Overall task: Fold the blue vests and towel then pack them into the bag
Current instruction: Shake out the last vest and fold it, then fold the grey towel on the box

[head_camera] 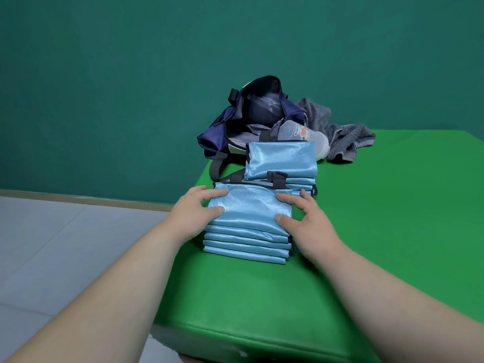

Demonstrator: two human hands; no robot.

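— So, what could spoil it from here?
— Slippage, mostly. The left hand (195, 212) and right hand (303, 221) flank the near stack of vests (248, 221). Their fingers are loosely spread and the thumbs rest on the top fold, with neither hand clamped round it. That satin looks slick, so with a light hold from the sides I'd expect the middle layers to slide out.
— And the other of the 2 stacks?
— The far stack (281, 159) lies just beyond the fingertips, touching the near one, and black straps (277, 177) lie across the join. Those could snag and drag it along.
— The bag (230, 127)?
— Further beyond both hands, mouth open, but a bottle (307, 136) lies across the opening (it may block the way in). Past the right hand the grey towel (343, 137) sits crumpled, not yet folded.
— And the surface?
— A green padded mat (392, 205), smooth and shiny, so little grip to help. Its edge runs close by the left hand, with grey tiled floor (52, 244) below, so a leftward nudge risks a fall. A teal wall (131, 74) closes the back
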